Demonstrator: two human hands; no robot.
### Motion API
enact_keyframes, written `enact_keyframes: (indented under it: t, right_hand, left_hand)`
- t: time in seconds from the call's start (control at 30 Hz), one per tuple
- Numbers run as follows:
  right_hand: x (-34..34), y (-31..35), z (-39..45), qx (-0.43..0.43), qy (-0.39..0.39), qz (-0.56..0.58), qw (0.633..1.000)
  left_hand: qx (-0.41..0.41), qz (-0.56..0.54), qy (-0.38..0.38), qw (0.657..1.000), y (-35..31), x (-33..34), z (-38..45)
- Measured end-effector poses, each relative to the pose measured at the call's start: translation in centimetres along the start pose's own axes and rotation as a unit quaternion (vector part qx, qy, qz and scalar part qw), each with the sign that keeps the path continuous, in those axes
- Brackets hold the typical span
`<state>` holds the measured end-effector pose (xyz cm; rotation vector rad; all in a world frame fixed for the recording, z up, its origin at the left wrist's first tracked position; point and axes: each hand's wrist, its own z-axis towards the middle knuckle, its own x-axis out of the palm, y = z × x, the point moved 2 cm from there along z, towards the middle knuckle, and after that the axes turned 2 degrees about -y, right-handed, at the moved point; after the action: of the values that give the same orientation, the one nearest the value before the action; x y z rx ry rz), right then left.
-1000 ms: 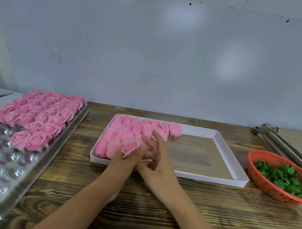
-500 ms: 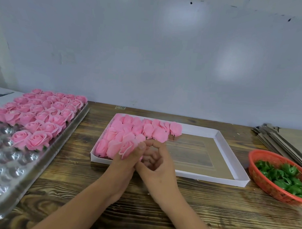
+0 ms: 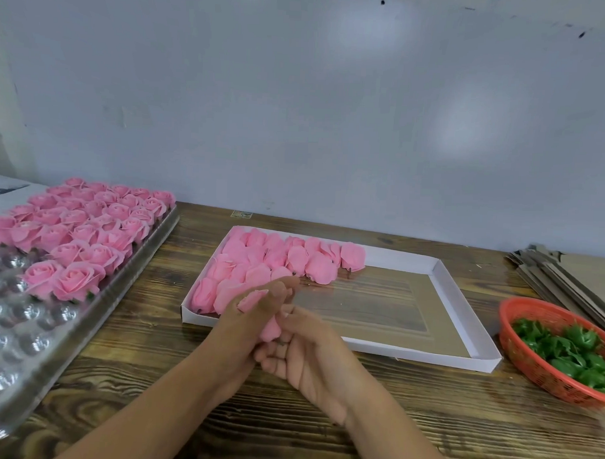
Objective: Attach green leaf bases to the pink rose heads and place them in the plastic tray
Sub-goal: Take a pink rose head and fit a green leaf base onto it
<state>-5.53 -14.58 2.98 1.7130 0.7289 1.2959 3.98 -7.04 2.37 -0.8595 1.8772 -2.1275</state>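
Observation:
My left hand (image 3: 246,316) grips a pink rose head (image 3: 268,327) over the front edge of the white cardboard box (image 3: 443,279). My right hand (image 3: 307,349) sits right against it, palm up, fingers curled under the rose's base; whether it holds a leaf base is hidden. More loose pink rose heads (image 3: 279,259) fill the box's left part. Green leaf bases (image 3: 571,352) lie in the red basket (image 3: 516,343) at right. The clear plastic tray (image 3: 26,326) at left carries finished roses (image 3: 78,225) in its far rows.
A stack of flat cardboard sheets (image 3: 563,276) lies at the far right behind the basket. The wooden table (image 3: 145,361) runs up to a pale wall. The tray's near cells are bare plastic cups.
Both hands drew back toward me from the pile with one rose. The right hand's fingers, spread over the roses before, turned palm up under the rose's base.

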Motion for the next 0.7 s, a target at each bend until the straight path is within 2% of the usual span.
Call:
enact_keyframes:
  t: [0.2, 0.3, 0.47, 0.7]
  right_hand:
    - [-0.3, -0.74, 0.29, -0.038, -0.015, -0.024, 0.999]
    - [-0.05, -0.7, 0.16, -0.011, 0.006, -0.012, 1.0]
    - [0.12, -0.89, 0.13, 0.058, -0.01, -0.034, 0.998]
    - [0.12, -0.68, 0.36, -0.034, -0.043, -0.062, 0.997]
  left_hand:
    - [-0.001, 0.011, -0.033, 0.999, -0.18, 0.05, -0.23]
    - [-0.002, -0.004, -0.037, 0.999, -0.21, -0.15, -0.16]
    - [0.0, 0.006, -0.038, 0.999, -0.3, -0.01, -0.14]
    - [-0.014, -0.012, -0.049, 0.999, -0.41, -0.27, -0.01]
